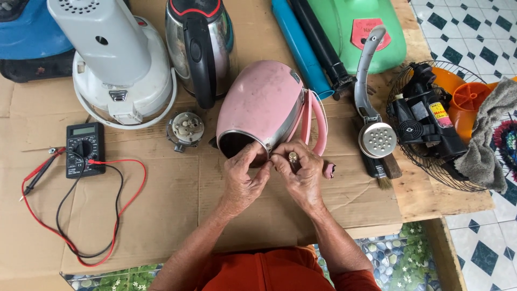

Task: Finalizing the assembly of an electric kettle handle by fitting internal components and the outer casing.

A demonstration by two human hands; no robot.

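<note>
two kettles on my cardboard bench: one scuffed pink metal kettle (264,105) lying on its side right ahead, open bottom facing me, and one shiny steel kettle with black handle (200,48) behind it. my left hand (242,180) and right hand (301,175) pinch together at its rim, fingers curled nearly closed; can't tell what's pinched. black multimeter with red and black leads (84,149) sits left.
</note>
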